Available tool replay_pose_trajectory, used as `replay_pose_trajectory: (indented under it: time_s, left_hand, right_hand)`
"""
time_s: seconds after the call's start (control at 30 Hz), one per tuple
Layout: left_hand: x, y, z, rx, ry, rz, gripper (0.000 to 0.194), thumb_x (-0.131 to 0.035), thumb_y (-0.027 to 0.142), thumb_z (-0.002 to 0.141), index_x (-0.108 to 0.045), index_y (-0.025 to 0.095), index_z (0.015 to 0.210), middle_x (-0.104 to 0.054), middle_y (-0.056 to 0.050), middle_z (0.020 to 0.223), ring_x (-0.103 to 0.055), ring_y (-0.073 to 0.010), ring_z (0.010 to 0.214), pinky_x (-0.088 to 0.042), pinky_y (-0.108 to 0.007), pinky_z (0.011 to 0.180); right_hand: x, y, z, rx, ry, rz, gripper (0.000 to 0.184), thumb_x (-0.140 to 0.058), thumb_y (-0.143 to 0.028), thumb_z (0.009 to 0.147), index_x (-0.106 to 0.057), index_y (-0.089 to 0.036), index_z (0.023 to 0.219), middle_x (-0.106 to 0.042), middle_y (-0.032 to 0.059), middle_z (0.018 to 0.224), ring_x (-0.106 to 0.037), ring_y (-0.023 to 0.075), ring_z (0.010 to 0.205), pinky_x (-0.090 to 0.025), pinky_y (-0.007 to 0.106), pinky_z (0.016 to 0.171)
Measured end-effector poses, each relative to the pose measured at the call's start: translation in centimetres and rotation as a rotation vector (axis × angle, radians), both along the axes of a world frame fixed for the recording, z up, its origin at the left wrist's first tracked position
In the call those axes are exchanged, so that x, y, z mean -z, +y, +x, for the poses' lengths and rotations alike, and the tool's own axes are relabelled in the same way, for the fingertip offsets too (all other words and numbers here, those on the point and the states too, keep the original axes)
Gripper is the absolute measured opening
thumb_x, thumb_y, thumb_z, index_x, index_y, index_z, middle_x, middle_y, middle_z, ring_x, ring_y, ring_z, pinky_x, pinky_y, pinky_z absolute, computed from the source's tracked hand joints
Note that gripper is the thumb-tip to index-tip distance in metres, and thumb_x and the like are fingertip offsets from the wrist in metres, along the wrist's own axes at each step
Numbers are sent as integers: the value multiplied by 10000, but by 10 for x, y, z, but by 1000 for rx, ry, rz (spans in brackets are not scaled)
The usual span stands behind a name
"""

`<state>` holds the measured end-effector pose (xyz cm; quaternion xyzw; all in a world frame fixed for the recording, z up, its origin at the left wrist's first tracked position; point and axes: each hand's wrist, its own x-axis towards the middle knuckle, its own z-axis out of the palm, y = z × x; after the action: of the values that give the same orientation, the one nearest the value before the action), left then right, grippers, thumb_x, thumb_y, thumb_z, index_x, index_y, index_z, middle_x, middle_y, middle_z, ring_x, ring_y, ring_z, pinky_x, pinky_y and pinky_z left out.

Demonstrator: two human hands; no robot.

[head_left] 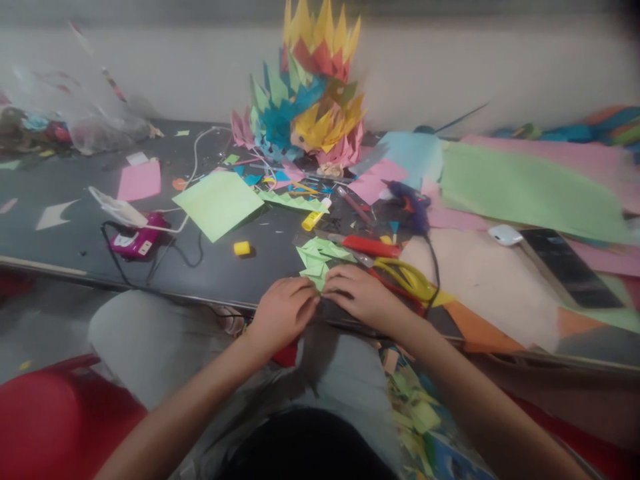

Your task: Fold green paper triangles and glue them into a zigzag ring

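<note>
Green folded paper (314, 272), left hand (283, 313), right hand (360, 293) pressing it

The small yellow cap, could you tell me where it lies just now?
In the head view, the yellow cap lies on the dark table, left of both hands, below the green sheet.

At the near edge of the table (60, 240) both hands meet on a folded paper piece (316, 261), scissors (407, 279) just right of them, a paper sheet (219, 203) behind to the left, and a paper sculpture (313, 93) at the far edge.
</note>
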<state>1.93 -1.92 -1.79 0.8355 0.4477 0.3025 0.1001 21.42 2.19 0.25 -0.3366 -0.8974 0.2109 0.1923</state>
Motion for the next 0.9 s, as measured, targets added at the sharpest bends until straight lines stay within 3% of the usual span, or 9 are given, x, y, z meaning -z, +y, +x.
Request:
replay_pose_trajectory:
  time_s: [0.13,0.2,0.27,0.4,0.57,0.73,0.9]
  left_hand:
    - [-4,1,0,-26,-37,-70,166,-502,257,889,-643,179,850,-667,-48,910,-607,-177,880,-478,-335,813]
    - [-6,1,0,-21,-38,-106,137,-544,266,867,-640,186,811,-668,-36,893,-601,-178,872,-466,-333,798]
    - [-7,2,1,-6,-29,-129,90,-585,260,842,-637,197,803,-672,-23,907,-595,-181,890,-450,-335,796]
    - [-7,2,0,8,-52,-180,55,-601,249,833,-629,203,845,-684,-7,920,-587,-175,918,-426,-337,843]
    - [-6,0,0,19,-89,-176,131,-558,281,864,-645,198,813,-684,-12,929,-577,-173,923,-421,-339,877]
    - [-7,-4,6,-51,-72,-210,116,-614,302,826,-670,211,782,-669,-8,959,-560,-186,925,-425,-357,863]
    - [-11,-4,10,-89,-75,-261,97,-634,262,810,-683,196,758,-668,-21,935,-560,-194,910,-434,-367,840]
  right_hand:
    - [5,-8,8,10,-13,-11,148,-478,-222,895,-619,-186,873,-644,60,885,-571,181,857,-454,328,789]
    - [7,-10,10,75,-14,-27,144,-516,-261,879,-602,-175,955,-642,75,923,-572,187,863,-460,328,776]
    - [7,-9,9,113,-17,-25,256,-578,-303,842,-581,-171,1062,-629,91,981,-569,197,894,-465,332,780]
    - [8,-4,5,-6,-28,58,133,-538,-242,864,-649,-202,926,-637,66,929,-574,178,864,-458,309,763]
    - [9,-8,13,-69,-22,201,186,-474,-202,895,-659,-191,881,-666,63,887,-585,171,827,-454,303,729]
    - [7,-18,18,-32,17,112,177,-488,-214,893,-665,-196,897,-663,65,943,-588,173,890,-467,310,775]
    - [1,-16,10,138,93,-48,124,-549,-221,845,-651,-197,779,-646,51,859,-599,159,809,-477,288,736]
